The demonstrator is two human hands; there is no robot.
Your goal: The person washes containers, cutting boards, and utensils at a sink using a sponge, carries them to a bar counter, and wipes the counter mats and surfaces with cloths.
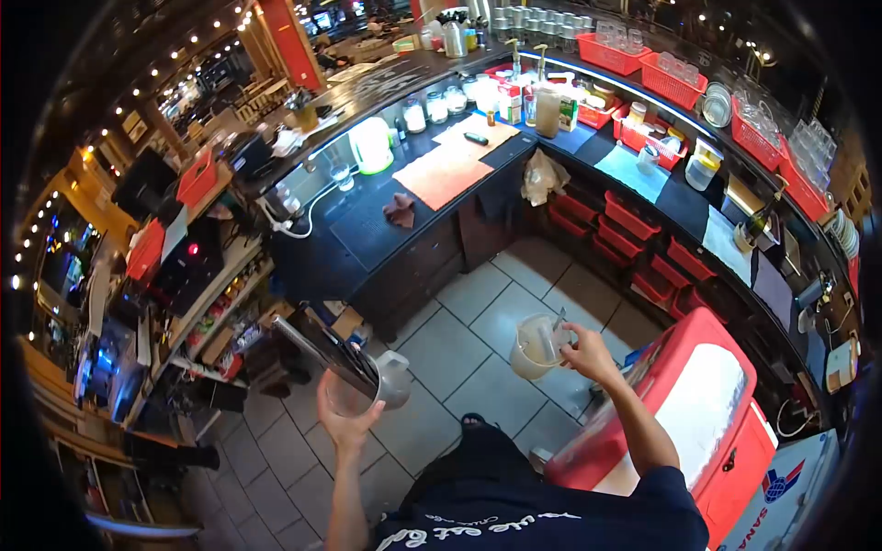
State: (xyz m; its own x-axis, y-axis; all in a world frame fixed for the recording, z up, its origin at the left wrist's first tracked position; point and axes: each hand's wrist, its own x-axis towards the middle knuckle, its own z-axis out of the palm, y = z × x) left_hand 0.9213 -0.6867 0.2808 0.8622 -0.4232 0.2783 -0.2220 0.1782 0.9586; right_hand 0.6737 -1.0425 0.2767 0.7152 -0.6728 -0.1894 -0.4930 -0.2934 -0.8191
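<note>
My left hand is wrapped round a see-through container that holds several long dark utensils and a shiny metal tube. Against its right side sits a grey metal jug; whether my fingers also touch it I cannot tell. Out to the right, my right hand is closed on the handle of a clear plastic jug. A thin metal utensil seems to stick up at that jug's rim. Both hands are held above the tiled floor.
A dark counter bends round ahead, bearing an orange cloth, a crumpled brown cloth and jars. Red baskets fill shelves beneath the right counter. A red cooler box stands close at my right, shelving at left.
</note>
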